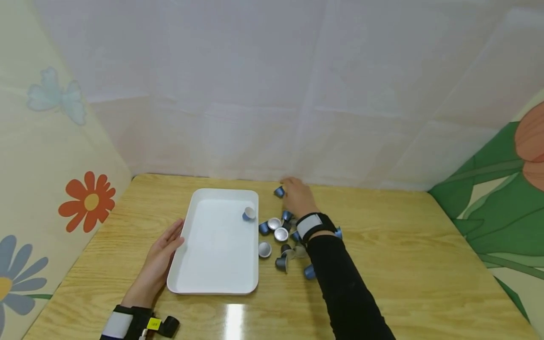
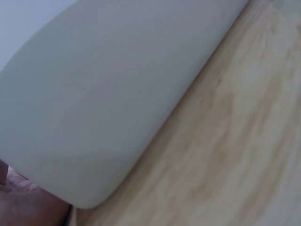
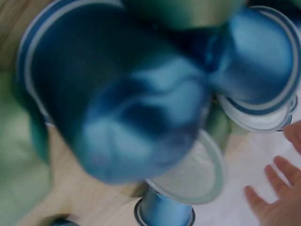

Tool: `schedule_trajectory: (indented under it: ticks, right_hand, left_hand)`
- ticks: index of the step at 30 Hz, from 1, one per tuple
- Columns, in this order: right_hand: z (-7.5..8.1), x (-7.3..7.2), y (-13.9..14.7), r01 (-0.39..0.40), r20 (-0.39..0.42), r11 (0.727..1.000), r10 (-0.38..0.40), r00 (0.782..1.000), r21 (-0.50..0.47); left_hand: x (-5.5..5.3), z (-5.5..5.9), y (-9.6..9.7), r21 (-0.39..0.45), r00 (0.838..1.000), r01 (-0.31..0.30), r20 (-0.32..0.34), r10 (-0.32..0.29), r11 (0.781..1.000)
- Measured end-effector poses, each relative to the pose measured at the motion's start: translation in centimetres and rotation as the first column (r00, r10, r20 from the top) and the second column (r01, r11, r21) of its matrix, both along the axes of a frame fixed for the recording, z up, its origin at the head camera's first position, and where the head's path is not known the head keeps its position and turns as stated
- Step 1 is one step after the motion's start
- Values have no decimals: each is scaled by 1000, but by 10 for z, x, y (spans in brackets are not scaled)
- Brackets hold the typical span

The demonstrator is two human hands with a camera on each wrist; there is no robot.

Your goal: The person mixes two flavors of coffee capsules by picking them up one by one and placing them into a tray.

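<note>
A white rectangular tray [image 1: 214, 255] lies on the table, with one blue coffee capsule [image 1: 248, 214] tipped near its right rim. Along the tray's left edge rests my left hand [image 1: 159, 255], fingers extended and thumb at the rim. My right hand [image 1: 299, 196] reaches to the back of the table, its fingertips beside a blue capsule [image 1: 279, 191]. In the right wrist view that hand [image 3: 277, 197] has its fingers spread apart. Below the right hand lies a loose group of blue and dark coffee capsules [image 1: 281, 234], some with pale round ends facing up; the forearm covers part of it.
The wooden table [image 1: 403, 264] meets a white cloth backdrop [image 1: 255, 141] just behind the right hand. Patterned panels stand on both sides, one with a red flower [image 1: 87, 201]. Large in the right wrist view, a blue capsule [image 3: 141, 117] sits close to the camera.
</note>
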State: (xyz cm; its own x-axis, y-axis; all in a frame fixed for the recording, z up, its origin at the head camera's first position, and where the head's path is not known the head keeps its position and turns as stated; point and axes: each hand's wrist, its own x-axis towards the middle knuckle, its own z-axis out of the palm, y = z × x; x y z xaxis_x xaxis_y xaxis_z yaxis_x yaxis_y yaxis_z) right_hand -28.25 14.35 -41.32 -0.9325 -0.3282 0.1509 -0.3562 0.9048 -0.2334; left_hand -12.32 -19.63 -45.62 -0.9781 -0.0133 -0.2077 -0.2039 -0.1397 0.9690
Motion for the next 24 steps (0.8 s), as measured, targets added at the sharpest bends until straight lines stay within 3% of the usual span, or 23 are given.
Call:
schedule_trajectory:
  ticks: [10,16,24]
  right_hand:
    - [-7,7,9,69,52,995,-73,996,72]
    - [-8,5,11,74,120,985,-93,988,157]
    - [-11,7,12,82,127,977,-108,986,195]
  left_hand:
    - [0,2,-1,4,1000,-4,8,4,1000]
    - [1,2,-2,0,1000,3,-3,-3,1000]
    - [0,1,0,4,1000,-3,12,3,1000]
